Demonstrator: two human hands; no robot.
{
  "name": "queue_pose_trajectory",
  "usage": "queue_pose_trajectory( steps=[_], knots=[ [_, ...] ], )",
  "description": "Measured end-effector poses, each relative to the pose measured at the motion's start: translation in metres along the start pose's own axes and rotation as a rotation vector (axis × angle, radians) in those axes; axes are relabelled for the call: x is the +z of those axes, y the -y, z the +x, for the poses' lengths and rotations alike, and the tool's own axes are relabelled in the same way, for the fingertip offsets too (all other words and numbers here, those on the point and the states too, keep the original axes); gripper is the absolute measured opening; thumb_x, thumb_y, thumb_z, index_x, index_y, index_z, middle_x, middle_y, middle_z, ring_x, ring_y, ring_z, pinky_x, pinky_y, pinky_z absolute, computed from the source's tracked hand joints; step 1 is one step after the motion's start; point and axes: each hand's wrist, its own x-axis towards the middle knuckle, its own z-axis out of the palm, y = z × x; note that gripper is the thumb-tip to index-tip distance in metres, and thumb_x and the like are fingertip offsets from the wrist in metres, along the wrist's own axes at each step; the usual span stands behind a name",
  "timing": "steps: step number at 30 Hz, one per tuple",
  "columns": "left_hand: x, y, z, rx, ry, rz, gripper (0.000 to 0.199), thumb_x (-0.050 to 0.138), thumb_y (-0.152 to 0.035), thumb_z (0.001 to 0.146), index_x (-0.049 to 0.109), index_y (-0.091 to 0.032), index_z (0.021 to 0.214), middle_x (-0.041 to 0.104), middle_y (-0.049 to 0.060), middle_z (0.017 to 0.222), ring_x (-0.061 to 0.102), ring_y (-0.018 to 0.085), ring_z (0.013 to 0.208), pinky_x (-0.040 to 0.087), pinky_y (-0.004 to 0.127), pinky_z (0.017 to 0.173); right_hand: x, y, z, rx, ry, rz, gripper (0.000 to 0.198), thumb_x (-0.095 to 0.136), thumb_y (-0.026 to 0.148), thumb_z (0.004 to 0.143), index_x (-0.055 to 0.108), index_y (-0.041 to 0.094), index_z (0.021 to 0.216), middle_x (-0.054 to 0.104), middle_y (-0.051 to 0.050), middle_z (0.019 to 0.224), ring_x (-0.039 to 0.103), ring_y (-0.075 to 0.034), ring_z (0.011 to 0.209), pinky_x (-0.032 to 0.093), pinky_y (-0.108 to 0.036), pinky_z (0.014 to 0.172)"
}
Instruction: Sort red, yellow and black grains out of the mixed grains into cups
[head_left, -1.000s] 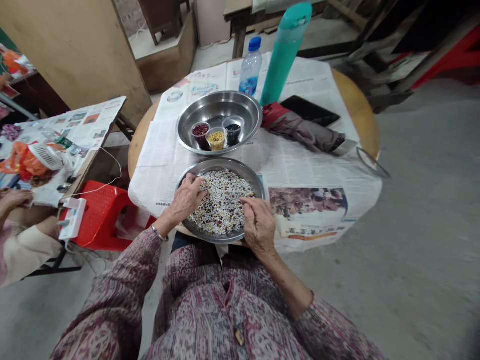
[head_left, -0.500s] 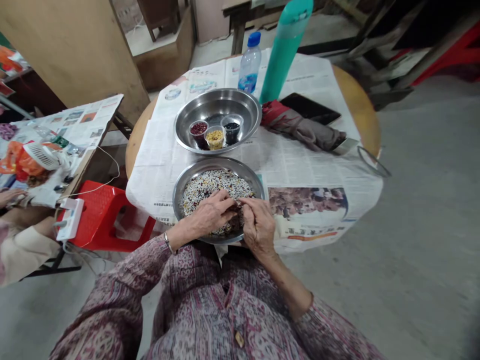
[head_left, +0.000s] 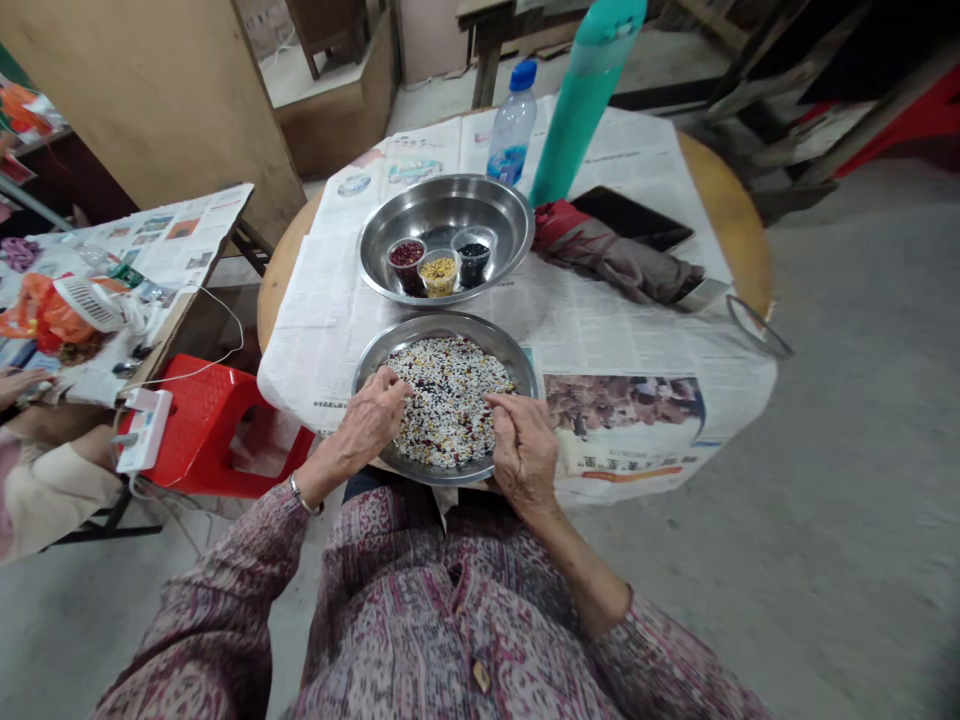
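A near metal bowl holds a spread mix of white rice-like grains with red, yellow and black beans. My left hand is over its left rim, fingers curled together at the edge of the mix. Over the right side, my right hand has thumb and forefinger pinched. Anything between the fingers of either hand is too small to make out. Behind stands a larger metal bowl with three clear cups inside: dark red beans, yellow kernels and black beans.
Newspaper covers the round table. A water bottle, tall green bottle, folded umbrella and flat black device stand or lie behind. To the left are a red stool, a power strip and another person's hand.
My left hand has moved left, from the middle of the near bowl to its left rim, uncovering the mix. My right hand stays at the right side. The view has shifted slightly.
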Motion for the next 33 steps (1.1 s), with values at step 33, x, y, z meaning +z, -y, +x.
queue_pose_trajectory(
  steps=[33],
  knots=[
    [-0.064, -0.008, 0.135, 0.102, -0.163, -0.055, 0.015, 0.052, -0.018, 0.099, 0.067, -0.019, 0.098, 0.069, 0.004, 0.099, 0.063, 0.016, 0.094, 0.050, 0.034, 0.093, 0.000, -0.001, -0.001, -0.048, 0.011, 0.014, 0.023, 0.050, 0.019, 0.096, 0.069, 0.024, 0.108, 0.072, -0.005, 0.098, 0.064, -0.022, 0.094, 0.051, -0.042, 0.089]
  ],
)
